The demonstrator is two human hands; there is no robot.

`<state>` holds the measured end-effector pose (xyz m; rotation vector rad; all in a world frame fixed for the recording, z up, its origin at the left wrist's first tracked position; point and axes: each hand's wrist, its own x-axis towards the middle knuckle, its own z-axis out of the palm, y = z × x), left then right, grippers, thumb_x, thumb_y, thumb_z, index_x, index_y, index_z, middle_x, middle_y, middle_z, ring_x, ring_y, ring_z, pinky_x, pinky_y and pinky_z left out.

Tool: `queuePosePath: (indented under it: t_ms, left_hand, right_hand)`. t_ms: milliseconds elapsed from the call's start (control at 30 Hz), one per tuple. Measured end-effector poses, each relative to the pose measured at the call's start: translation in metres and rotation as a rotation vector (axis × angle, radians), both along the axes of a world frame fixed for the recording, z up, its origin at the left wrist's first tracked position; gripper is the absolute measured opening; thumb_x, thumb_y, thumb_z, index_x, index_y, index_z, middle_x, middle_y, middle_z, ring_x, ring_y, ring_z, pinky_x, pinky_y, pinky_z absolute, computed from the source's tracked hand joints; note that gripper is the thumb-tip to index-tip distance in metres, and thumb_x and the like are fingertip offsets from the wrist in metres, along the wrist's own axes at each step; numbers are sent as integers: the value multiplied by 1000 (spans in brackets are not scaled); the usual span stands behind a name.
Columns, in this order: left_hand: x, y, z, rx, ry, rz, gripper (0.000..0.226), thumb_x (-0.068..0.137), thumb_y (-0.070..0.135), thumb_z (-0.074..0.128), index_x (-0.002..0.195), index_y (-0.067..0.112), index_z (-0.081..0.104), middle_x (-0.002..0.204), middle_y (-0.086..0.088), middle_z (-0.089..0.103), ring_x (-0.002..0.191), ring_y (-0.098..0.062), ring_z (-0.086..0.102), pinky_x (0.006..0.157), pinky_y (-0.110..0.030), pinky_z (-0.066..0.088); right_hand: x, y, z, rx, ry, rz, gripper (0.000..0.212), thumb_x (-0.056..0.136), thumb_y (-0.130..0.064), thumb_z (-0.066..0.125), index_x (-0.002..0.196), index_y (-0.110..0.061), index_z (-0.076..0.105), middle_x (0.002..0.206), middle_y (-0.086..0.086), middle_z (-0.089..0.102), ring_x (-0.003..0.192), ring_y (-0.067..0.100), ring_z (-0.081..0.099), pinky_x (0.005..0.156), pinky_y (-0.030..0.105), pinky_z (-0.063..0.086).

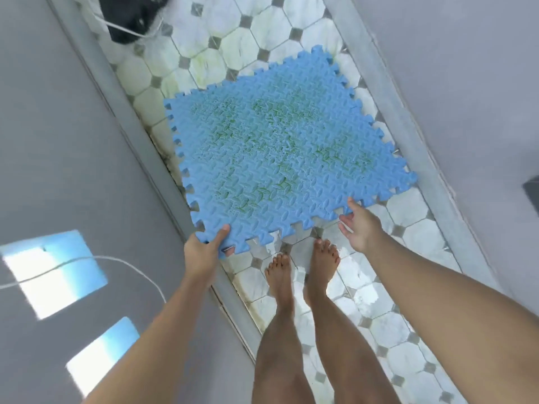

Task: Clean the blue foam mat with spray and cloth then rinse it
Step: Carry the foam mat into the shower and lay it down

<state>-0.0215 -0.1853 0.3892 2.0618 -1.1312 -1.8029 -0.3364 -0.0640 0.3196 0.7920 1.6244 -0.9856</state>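
The blue foam mat (280,158) with toothed edges is lifted above the tiled floor, its top speckled with greenish stains and droplets. My left hand (204,249) grips its near left corner, thumb on top and fingers underneath. My right hand (360,225) is at the near right edge with fingers spread, fingertips touching or just off the mat's edge. No spray bottle or cloth is in view.
The white and grey tiled floor (379,310) runs as a narrow strip between grey walls (58,141). My bare feet (303,272) stand just below the mat. A black object (128,16) with a white cord lies at the far end. A white cord (96,259) hangs at left.
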Motion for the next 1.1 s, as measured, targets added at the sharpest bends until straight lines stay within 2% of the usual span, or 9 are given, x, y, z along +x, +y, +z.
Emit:
queuePosePath:
  t_ms: [100,200,400,567,667,733,800,933,1100]
  left_hand:
    - [-21,-29,83,-36,-3,-75,53,90,29,79,86,-20,60,65,-19,64,59,-24,62,64,-31,56]
    - [-54,-64,165,-63,64,-157,41,91,25,79,82,-12,63,62,-18,61,54,-25,58,60,-31,54]
    - [-102,-128,252,8,75,-319,39,86,12,82,100,-21,67,100,-29,72,75,-31,72,56,-31,60]
    - [-143,-144,280,93,38,-641,78,48,41,101,102,4,61,96,-21,55,56,-29,68,53,-31,47]
    - [-181,-121,302,131,-30,-765,70,49,38,100,94,-5,68,89,-26,61,48,-25,65,49,-29,50]
    - [-207,-96,315,152,-64,-838,48,72,20,92,99,-14,71,94,-24,70,48,-19,68,46,-27,52]
    - [-230,-66,325,180,-107,-942,29,85,6,81,108,-10,71,101,-21,74,55,-16,73,44,-23,53]
    - [-268,15,335,207,-140,-1145,26,86,1,78,111,-3,71,104,-13,77,74,-22,77,50,-26,59]
    - [-293,138,339,201,-189,-1437,16,85,1,80,99,6,73,94,-9,78,62,-15,77,54,-28,60]
  right_hand:
    - [-20,4,77,-81,11,-62,29,91,-39,70,111,-19,63,92,-1,60,88,13,65,71,29,51]
    - [-35,14,150,-147,19,-129,27,92,-39,68,109,-19,63,99,3,68,90,16,68,71,31,51]
    - [-29,59,252,-88,-50,-353,25,90,-40,70,98,-19,59,96,10,63,80,21,64,77,34,55]
    - [14,106,289,0,-72,-783,23,88,-24,76,93,-13,56,94,5,45,79,13,50,70,35,62]
    - [55,145,303,19,-88,-1056,25,87,-18,75,107,-13,61,115,7,46,96,16,47,51,33,61]
    - [85,173,313,2,-94,-1230,28,88,-21,75,111,-14,61,117,9,51,88,16,50,41,26,56]
    - [111,201,323,-31,-73,-1310,17,91,-24,71,97,-13,60,97,9,57,68,15,52,37,22,51]
    - [167,262,331,-29,-11,-1479,15,92,-11,67,84,-14,55,50,2,61,30,9,49,34,16,42]
    - [235,339,344,46,19,-1745,13,90,-11,69,86,-7,57,73,10,61,62,23,61,43,26,54]
